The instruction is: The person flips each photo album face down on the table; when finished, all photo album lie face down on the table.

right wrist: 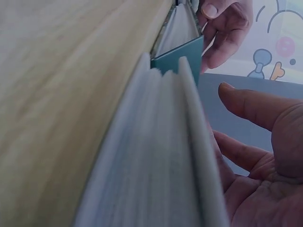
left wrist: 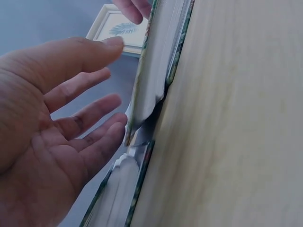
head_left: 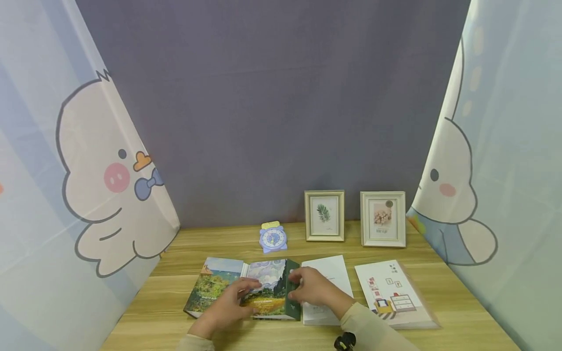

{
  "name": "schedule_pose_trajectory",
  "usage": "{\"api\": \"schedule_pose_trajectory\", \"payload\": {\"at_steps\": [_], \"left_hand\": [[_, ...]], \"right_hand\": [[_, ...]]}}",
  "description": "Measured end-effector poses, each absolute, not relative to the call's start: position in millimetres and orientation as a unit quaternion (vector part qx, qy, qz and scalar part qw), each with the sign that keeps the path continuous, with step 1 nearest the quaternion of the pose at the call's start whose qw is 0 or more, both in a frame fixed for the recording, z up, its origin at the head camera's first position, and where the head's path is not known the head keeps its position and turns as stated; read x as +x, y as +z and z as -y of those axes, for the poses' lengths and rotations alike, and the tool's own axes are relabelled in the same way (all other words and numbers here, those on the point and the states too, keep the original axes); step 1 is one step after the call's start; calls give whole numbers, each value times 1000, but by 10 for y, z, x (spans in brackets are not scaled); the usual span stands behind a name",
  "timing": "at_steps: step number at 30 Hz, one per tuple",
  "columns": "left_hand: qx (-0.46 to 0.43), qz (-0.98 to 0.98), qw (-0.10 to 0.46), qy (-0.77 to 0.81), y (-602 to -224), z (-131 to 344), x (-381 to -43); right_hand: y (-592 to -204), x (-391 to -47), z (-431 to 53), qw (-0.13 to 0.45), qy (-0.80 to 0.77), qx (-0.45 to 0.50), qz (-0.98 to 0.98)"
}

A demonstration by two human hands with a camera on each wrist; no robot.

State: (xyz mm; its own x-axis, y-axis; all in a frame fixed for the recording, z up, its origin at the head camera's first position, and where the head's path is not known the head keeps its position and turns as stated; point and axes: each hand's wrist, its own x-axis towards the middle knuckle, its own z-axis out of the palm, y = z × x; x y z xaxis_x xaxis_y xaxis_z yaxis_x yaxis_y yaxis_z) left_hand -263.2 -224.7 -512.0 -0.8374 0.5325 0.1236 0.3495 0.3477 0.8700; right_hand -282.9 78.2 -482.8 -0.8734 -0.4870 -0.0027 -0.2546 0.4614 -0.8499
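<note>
A photo album with a painted landscape cover and dark green spine [head_left: 270,292] lies between my two hands. My left hand [head_left: 230,304] is at its left side, fingers loosely spread; in the left wrist view the fingertips are right by the edge of the album [left wrist: 154,66]. At the green spine on the other side is my right hand [head_left: 315,288], its thumb and fingers apart. Partly under the left hand lies another photo album [head_left: 215,282] with a seaside painting. The right hand and wrist reach over a white album [head_left: 317,318], whose page edges fill the right wrist view.
A white album with a drawn room [head_left: 388,302] lies to the right. Behind stand a frame with a leaf print [head_left: 324,214], a frame with a flower print [head_left: 383,219] and a blue clock-shaped item [head_left: 273,239]. Grey and patterned curtains surround the wooden table [head_left: 149,312].
</note>
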Motion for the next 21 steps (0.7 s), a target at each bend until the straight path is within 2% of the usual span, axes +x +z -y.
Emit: {"api": "schedule_pose_trajectory", "payload": {"at_steps": [3, 7, 21], "left_hand": [[257, -816, 87, 511, -5111, 2312, -2628], [231, -833, 50, 501, -5071, 2402, -2625], [151, -869, -130, 454, -5001, 2795, -2634]], "right_hand": [[-4793, -2834, -758, 124, -469, -226, -844], [-4759, -2844, -707, 123, -461, -235, -847], [-4767, -2924, -348, 114, -437, -262, -853]]}}
